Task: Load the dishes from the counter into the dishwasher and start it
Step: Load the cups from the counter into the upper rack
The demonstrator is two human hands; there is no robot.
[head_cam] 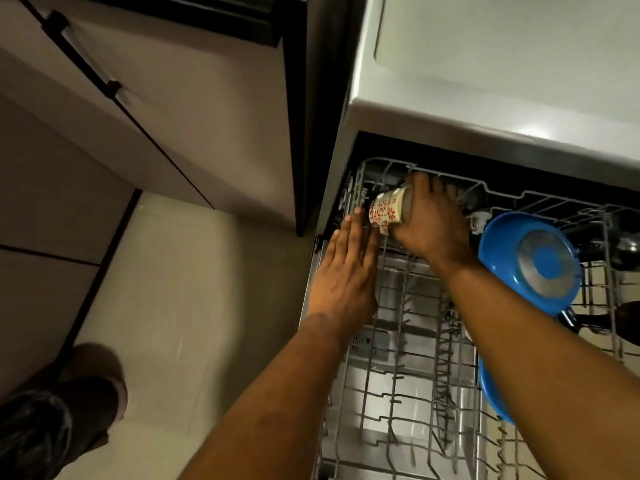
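A cream cup with red flower prints (pixel 386 211) lies tilted on its side at the far left corner of the pulled-out wire rack (pixel 391 382) of the dishwasher. My right hand (pixel 433 220) grips the cup from the right, fingers curled round it. With its fingers straight, my left hand (pixel 343 271) lies flat along the rack's left edge, fingertips touching the cup's rim. A blue pan (pixel 530 261) sits upside down in the rack just right of my right hand.
A second blue dish (pixel 490 393) stands further toward me in the rack, and dark cookware (pixel 627 247) lies at the far right. The dishwasher's grey top (pixel 485 64) overhangs the rack. Beige cabinets (pixel 190 98) and tiled floor (pixel 194 306) lie left; my foot (pixel 69 403) is at bottom left.
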